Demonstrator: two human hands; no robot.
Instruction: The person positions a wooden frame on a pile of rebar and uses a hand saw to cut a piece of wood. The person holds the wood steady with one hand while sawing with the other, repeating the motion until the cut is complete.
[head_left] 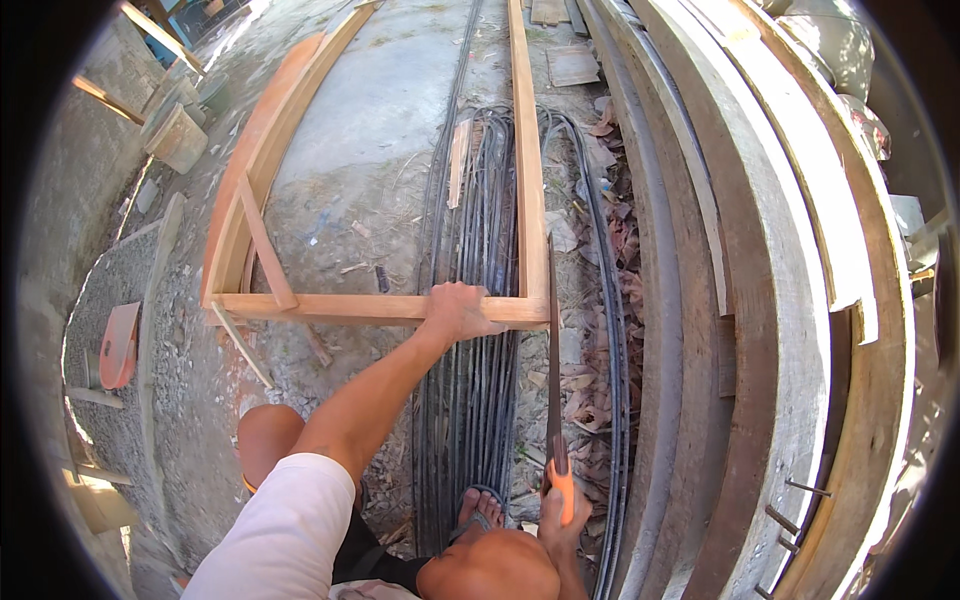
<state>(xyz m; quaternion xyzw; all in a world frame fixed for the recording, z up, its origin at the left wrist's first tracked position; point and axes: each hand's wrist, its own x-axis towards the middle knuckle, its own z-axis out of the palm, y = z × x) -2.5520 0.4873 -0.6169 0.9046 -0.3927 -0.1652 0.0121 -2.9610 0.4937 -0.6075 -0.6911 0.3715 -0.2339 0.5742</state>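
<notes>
A rectangular wooden frame (365, 306) stretches away from me, with a thin diagonal strip (264, 245) across its near left corner. My left hand (460, 312) is closed over its near rail, close to the right corner. Low on the right, my right hand (562, 528) grips the orange handle of a handsaw (554, 400). The long blade points away from me and runs along the outer right side of the frame's near corner. Whether its teeth touch the wood I cannot tell. My knee partly covers the right forearm.
Bundled dark steel bars (465, 400) run under the frame and beside my sandalled foot. Long thick timber planks (770, 300) are stacked on the right, with nails (783, 520) sticking out of the near end. A bucket (178, 138) and an orange-backed piece (119, 346) are at the left.
</notes>
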